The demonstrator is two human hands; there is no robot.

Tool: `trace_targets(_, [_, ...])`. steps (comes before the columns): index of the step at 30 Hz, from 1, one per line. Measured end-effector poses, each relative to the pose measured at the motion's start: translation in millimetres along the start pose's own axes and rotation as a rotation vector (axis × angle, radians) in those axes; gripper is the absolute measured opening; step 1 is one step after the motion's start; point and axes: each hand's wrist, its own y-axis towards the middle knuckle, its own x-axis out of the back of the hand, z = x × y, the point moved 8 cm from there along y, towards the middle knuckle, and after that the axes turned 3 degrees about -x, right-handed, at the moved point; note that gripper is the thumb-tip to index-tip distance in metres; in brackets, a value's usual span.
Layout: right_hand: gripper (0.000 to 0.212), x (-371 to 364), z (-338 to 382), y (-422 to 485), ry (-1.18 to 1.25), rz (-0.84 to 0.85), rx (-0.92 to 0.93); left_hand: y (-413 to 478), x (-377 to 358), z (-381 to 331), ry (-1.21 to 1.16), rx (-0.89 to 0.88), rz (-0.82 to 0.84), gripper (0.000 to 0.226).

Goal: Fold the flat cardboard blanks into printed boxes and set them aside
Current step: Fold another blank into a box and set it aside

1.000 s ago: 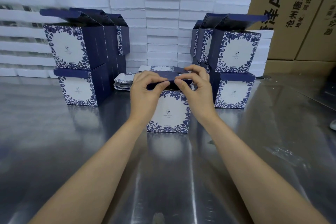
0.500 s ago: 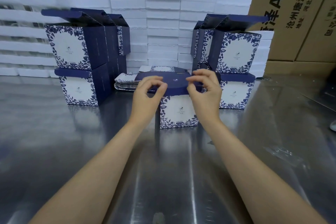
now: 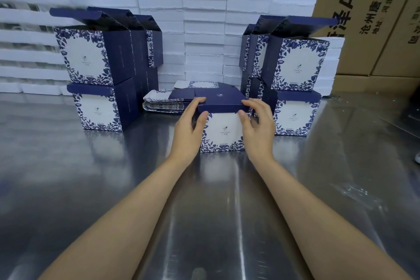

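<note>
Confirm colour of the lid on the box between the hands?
Solid navy lid with a small white logo, seen best in the head view.

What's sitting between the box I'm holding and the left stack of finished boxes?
In the head view, a pile of flat blanks lies between the held box and the left stack.

Steel table [image 3: 68,188] – white foam slabs [image 3: 204,29], brown cartons [image 3: 368,18] behind

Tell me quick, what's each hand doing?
Left hand: gripping the box's left side.
Right hand: gripping its right side.
</note>
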Motion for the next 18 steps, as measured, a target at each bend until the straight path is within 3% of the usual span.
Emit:
trace_targets(4, [0.019,3,4,-2,-0.001,-0.046,0.022,-1,0,-7,0.116,-0.077,-0.030,0.041])
trace_targets(9, [0.020,-4,4,-7,-0.042,-0.051,0.051,-1,1,-8,0.129,-0.096,-0.070,0.037])
trace_targets(13, [0.024,-7,2,-8,-0.061,-0.020,0.061,-2,-5,-3,0.163,-0.093,-0.017,0.043])
trace_targets(18, [0.030,-18,8,-11,-0.033,0.089,0.072,2,12,3,0.133,-0.089,-0.097,0.043])
